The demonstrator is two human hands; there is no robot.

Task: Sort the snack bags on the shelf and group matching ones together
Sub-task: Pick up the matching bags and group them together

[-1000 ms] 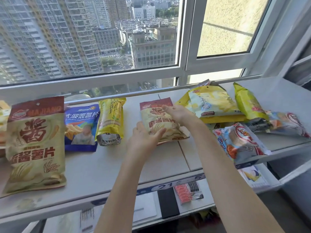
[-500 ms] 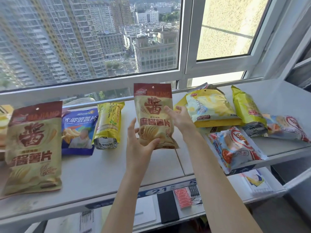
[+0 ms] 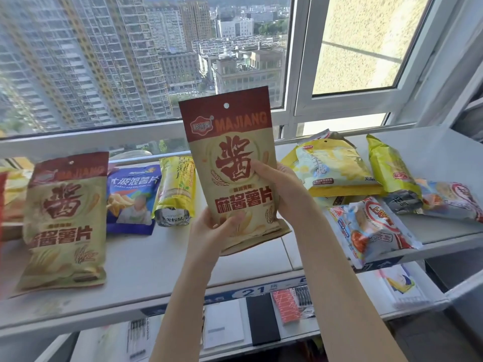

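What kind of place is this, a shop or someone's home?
Probably a high-floor room fitted like a shop, not certain: a white shelf with a numbered label strip on its edge, snack bags laid along it, tower blocks through the window.

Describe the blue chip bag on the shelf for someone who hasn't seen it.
Find the white shelf under the window and look at its left half. The blue chip bag lies flat there, between the tan MAJIANG bag on the shelf and a yellow-green bag. It is the only deep-blue pack, with white lettering on top.
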